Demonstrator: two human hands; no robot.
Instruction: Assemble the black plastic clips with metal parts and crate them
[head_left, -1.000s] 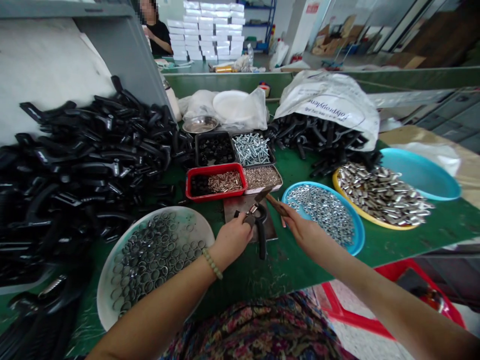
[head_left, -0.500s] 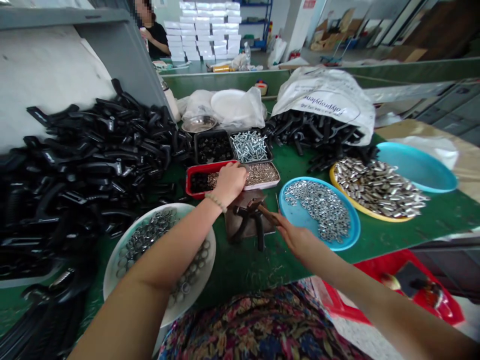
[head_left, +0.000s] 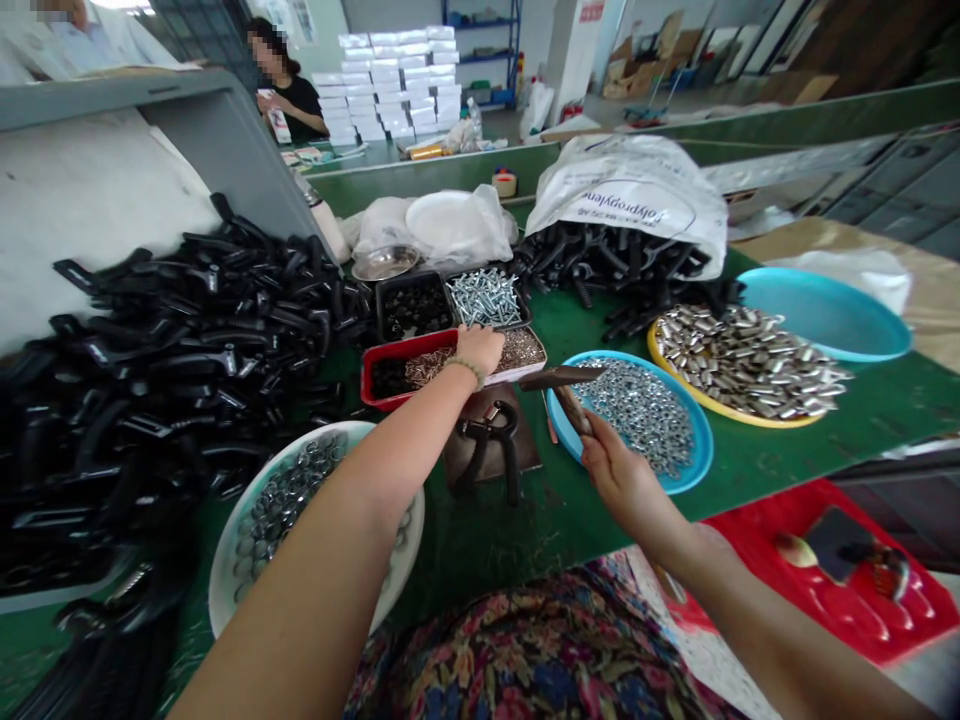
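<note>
My left hand (head_left: 480,350) reaches down over the white tray of small copper-coloured pins (head_left: 523,350), fingers bent together; whatever is between the fingertips is hidden. My right hand (head_left: 619,470) is wrapped round the wooden handle of a hammer (head_left: 562,377). The hammer's head hangs raised beside the blue tray of small metal nuts (head_left: 637,415). Between my hands, a black-handled tool part (head_left: 511,470) with a metal joint lies on a dark metal plate (head_left: 531,455). A red tray (head_left: 369,378) with black pieces and copper-coloured pins sits left of my left hand.
Black handles (head_left: 187,350) are heaped at left. A white bowl of metal rings (head_left: 225,580) stands near my left forearm. Behind are screws (head_left: 484,297) and black bits (head_left: 412,308). Metal cylinders (head_left: 742,365) fill a yellow tray at right. A person (head_left: 296,105) is across the bench.
My right hand has lifted the hammer off the black-handled part and moved it right, leaving that part on the plate. My left hand has stayed at the pin tray. The view has shifted slightly.
</note>
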